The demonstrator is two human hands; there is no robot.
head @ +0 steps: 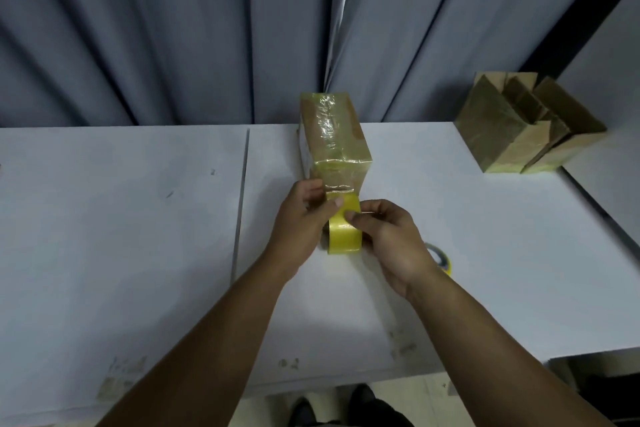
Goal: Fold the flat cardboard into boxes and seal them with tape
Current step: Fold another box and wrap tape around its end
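Gripping the tape roll (344,236) between them, the left hand (304,215) and right hand (391,236) are working at the near end of the box (334,135), which is lying lengthwise away on the table (138,218).

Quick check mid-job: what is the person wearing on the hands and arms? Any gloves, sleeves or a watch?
Nothing worn shows. The left hand and right hand are bare: no gloves, and no rings that I can make out. The left forearm and right forearm are uncovered down to the frame's edge, with no sleeves, watch or wristband in view.
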